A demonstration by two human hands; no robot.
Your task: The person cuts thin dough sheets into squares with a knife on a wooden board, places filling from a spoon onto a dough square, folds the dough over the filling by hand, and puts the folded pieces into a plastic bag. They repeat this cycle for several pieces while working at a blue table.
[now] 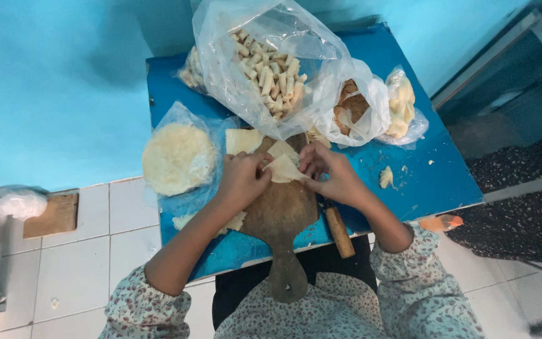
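My left hand (241,177) and my right hand (330,174) meet over a round wooden cutting board (280,216) with a handle. Both pinch a pale triangular pastry sheet (283,169), folded between the fingers. Another pale sheet piece (281,149) lies on the board just beyond it. A square stack of sheets (243,140) rests at the board's far left. A wooden knife handle (340,232) sticks out under my right wrist.
On the blue table (434,176), a large clear bag of rolled pastries (270,69) stands behind the board. A round stack of wrappers (178,158) lies left on plastic. Bags of filling (354,110) and scraps (401,103) sit right. White tiled floor lies to the left.
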